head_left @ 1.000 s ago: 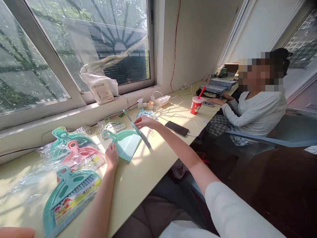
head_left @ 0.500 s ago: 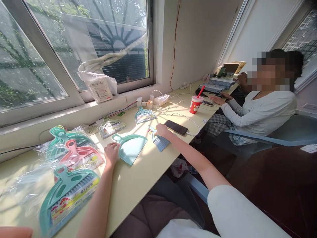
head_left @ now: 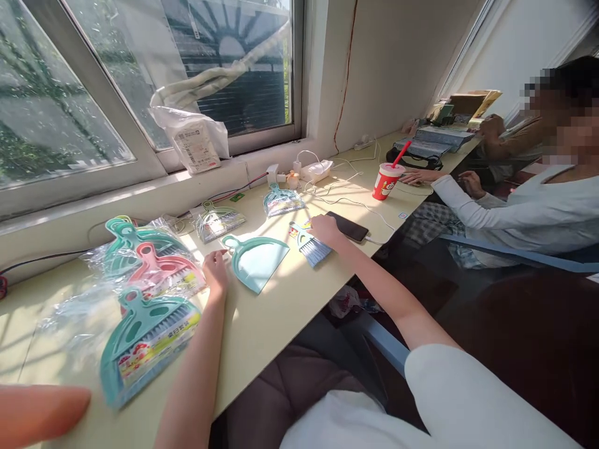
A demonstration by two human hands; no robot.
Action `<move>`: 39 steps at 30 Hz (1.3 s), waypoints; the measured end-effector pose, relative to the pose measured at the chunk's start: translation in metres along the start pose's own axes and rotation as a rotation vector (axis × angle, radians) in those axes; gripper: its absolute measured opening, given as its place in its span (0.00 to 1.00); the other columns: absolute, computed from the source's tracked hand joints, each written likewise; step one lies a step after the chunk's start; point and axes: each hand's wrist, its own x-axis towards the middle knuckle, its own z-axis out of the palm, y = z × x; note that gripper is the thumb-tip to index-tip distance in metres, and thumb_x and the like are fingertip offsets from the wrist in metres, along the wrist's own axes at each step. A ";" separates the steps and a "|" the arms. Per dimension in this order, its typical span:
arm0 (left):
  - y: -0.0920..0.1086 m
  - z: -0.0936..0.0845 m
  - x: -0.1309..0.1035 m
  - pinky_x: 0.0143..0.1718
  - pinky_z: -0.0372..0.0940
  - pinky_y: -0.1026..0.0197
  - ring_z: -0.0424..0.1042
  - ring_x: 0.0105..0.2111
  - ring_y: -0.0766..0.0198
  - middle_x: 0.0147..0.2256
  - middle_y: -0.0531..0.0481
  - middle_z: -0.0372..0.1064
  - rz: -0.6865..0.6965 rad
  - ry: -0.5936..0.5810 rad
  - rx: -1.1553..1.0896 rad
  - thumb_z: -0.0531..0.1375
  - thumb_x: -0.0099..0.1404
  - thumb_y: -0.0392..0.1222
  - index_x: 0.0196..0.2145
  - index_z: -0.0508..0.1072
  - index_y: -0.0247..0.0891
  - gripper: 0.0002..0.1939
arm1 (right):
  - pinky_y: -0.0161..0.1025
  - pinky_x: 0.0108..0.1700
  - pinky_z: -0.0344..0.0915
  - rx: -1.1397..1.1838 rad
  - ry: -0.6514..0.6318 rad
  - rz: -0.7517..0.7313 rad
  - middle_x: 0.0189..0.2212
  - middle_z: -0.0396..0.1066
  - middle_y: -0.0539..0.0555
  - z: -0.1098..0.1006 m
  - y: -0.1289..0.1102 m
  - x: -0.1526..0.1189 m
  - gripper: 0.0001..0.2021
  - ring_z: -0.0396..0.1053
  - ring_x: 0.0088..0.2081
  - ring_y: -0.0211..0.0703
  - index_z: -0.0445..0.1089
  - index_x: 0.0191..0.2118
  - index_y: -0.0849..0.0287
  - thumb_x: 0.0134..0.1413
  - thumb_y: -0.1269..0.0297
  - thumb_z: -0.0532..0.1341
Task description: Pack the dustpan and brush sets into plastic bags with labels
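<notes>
A light green dustpan lies on the table. Beside its handle rests my left hand, fingers loosely bent, with nothing visible in it. To the right lies a small hand brush with a green handle and grey-blue bristles. A yellow and red printed card sits across the brush handle. My right hand has its fingers closed at the card's right end; the fingertips are partly hidden. Left of my left arm are bagged dustpan sets, a green one in front and a pink one behind.
Toward the window lie more wrapped sets and a power strip with cables. A black phone is beside my right hand. Beyond stands a red cup with a straw. Two people sit at right. A blurred finger-like shape shows lower left.
The view has shifted, moving the scene right and up. My right hand has moved from over the brush handle to its right side. My left fingers have come off the dustpan's edge.
</notes>
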 end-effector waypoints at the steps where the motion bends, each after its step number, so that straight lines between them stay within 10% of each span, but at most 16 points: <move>1: 0.000 0.000 -0.001 0.44 0.67 0.56 0.72 0.38 0.57 0.36 0.46 0.72 -0.017 0.014 -0.012 0.49 0.66 0.43 0.35 0.77 0.39 0.16 | 0.42 0.47 0.68 -0.008 0.006 0.008 0.46 0.77 0.68 0.002 0.001 0.000 0.16 0.75 0.50 0.56 0.76 0.47 0.64 0.63 0.56 0.61; 11: 0.003 -0.002 -0.004 0.50 0.64 0.51 0.70 0.40 0.55 0.40 0.44 0.72 -0.002 0.005 0.047 0.53 0.66 0.45 0.36 0.80 0.40 0.16 | 0.41 0.44 0.66 -0.058 -0.070 -0.032 0.43 0.77 0.68 0.018 -0.016 0.015 0.16 0.76 0.47 0.56 0.76 0.47 0.63 0.59 0.57 0.65; 18: 0.006 0.005 -0.009 0.49 0.66 0.50 0.71 0.41 0.53 0.41 0.44 0.75 0.099 -0.165 0.101 0.60 0.62 0.45 0.36 0.80 0.43 0.09 | 0.40 0.43 0.65 -0.014 -0.092 -0.071 0.43 0.78 0.64 -0.014 -0.022 0.009 0.18 0.75 0.46 0.55 0.78 0.44 0.62 0.54 0.52 0.67; 24: 0.016 0.004 -0.014 0.49 0.66 0.52 0.72 0.43 0.54 0.40 0.45 0.76 0.155 -0.296 0.105 0.57 0.67 0.45 0.36 0.80 0.45 0.11 | 0.39 0.41 0.64 -0.007 -0.098 -0.314 0.40 0.79 0.60 -0.043 -0.086 0.000 0.15 0.75 0.45 0.52 0.79 0.40 0.60 0.55 0.54 0.65; 31: 0.016 0.003 -0.016 0.50 0.64 0.50 0.73 0.41 0.54 0.39 0.46 0.78 0.172 -0.342 0.085 0.60 0.64 0.49 0.36 0.79 0.44 0.10 | 0.39 0.42 0.65 0.023 0.033 -0.406 0.45 0.76 0.66 -0.004 -0.166 -0.013 0.20 0.74 0.47 0.54 0.75 0.50 0.67 0.58 0.57 0.64; 39: 0.017 0.003 -0.015 0.39 0.67 0.53 0.74 0.34 0.56 0.36 0.45 0.78 0.055 -0.342 -0.105 0.67 0.53 0.48 0.33 0.80 0.41 0.11 | 0.37 0.46 0.65 0.243 0.034 -0.410 0.48 0.76 0.63 -0.001 -0.149 0.021 0.20 0.73 0.49 0.52 0.75 0.51 0.61 0.57 0.54 0.66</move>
